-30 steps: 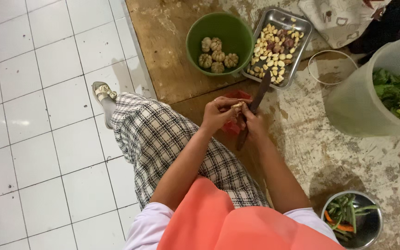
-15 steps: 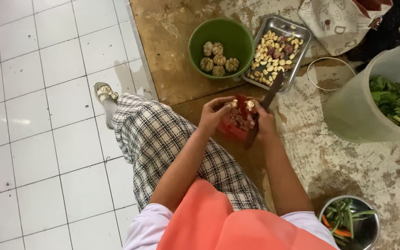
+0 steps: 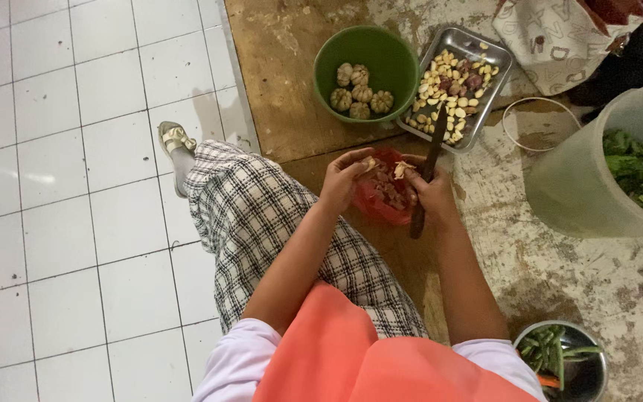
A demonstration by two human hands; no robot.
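My left hand (image 3: 344,179) pinches a small pale garlic clove (image 3: 370,165) at its fingertips. My right hand (image 3: 432,195) grips a dark knife (image 3: 431,160) whose blade points up towards the tray, and its fingers touch a bit of pale garlic skin (image 3: 403,170). Both hands hover over a red plastic bag (image 3: 382,195) that holds brownish peelings. Just beyond the hands, a green bowl (image 3: 390,53) holds several whole garlic bulbs (image 3: 360,97), and a metal tray (image 3: 485,49) holds many peeled cloves.
A translucent white bucket (image 3: 567,186) of leafy greens stands at the right. A steel bowl (image 3: 589,376) of green beans sits at the lower right. A patterned bag (image 3: 552,37) lies at the top right. My checked-trousered leg (image 3: 262,216) stretches over white tiles (image 3: 76,186).
The view has shifted slightly. My hands have drawn a little apart over the red bag, and the knife blade now points up towards the tray.
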